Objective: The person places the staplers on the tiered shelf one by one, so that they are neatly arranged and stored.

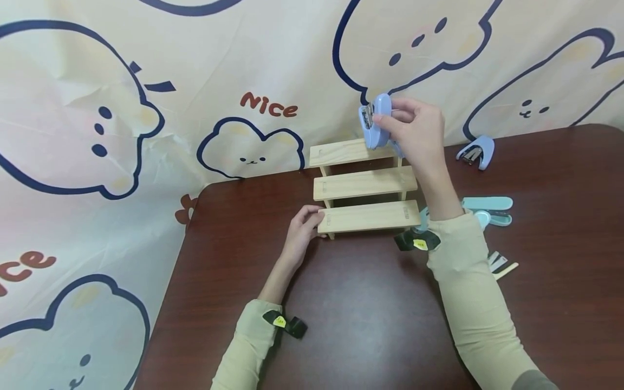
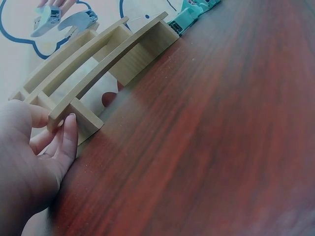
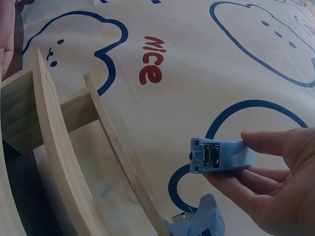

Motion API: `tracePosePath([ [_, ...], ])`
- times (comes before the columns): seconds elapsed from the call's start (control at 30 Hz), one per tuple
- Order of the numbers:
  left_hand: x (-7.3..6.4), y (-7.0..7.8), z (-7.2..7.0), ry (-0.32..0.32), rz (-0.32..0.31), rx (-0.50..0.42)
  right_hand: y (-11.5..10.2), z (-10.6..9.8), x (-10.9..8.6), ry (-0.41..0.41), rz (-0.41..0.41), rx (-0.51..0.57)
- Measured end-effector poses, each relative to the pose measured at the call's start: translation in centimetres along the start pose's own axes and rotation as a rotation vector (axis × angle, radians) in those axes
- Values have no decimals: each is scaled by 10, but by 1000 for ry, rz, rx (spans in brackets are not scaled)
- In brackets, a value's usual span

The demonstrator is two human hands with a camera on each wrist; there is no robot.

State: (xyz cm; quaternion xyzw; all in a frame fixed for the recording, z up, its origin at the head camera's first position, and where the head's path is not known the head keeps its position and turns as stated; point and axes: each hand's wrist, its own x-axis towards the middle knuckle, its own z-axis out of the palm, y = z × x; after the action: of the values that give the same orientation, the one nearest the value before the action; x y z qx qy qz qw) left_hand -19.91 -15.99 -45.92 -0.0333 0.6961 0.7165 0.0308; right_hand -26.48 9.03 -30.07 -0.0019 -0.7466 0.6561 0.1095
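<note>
My right hand (image 1: 416, 127) holds a small light-blue stapler (image 1: 382, 122) between thumb and fingers, above the top step of a three-step wooden rack (image 1: 365, 188). In the right wrist view, the metal front of the held stapler (image 3: 211, 155) faces the camera, apart from the wood. Below it, a second light-blue stapler (image 3: 204, 219) is at the end of the top step; my hand mostly hides it in the head view. My left hand (image 1: 301, 233) grips the left end of the lowest step, thumb beneath the board in the left wrist view.
Another light-blue stapler (image 1: 478, 151) stands on the brown table (image 1: 234, 260) at the back right. Teal staplers (image 1: 487, 205) lie right of the rack, partly behind my right forearm. Small flat pieces (image 1: 501, 265) lie nearer. A cartoon-printed cloth (image 1: 273, 54) hangs behind the table.
</note>
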Motion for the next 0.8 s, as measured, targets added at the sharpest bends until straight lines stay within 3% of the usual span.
tracePosePath([
  [0.8, -2, -1, -5, 6, -6, -10, 5, 9, 3, -23, 3, 1],
])
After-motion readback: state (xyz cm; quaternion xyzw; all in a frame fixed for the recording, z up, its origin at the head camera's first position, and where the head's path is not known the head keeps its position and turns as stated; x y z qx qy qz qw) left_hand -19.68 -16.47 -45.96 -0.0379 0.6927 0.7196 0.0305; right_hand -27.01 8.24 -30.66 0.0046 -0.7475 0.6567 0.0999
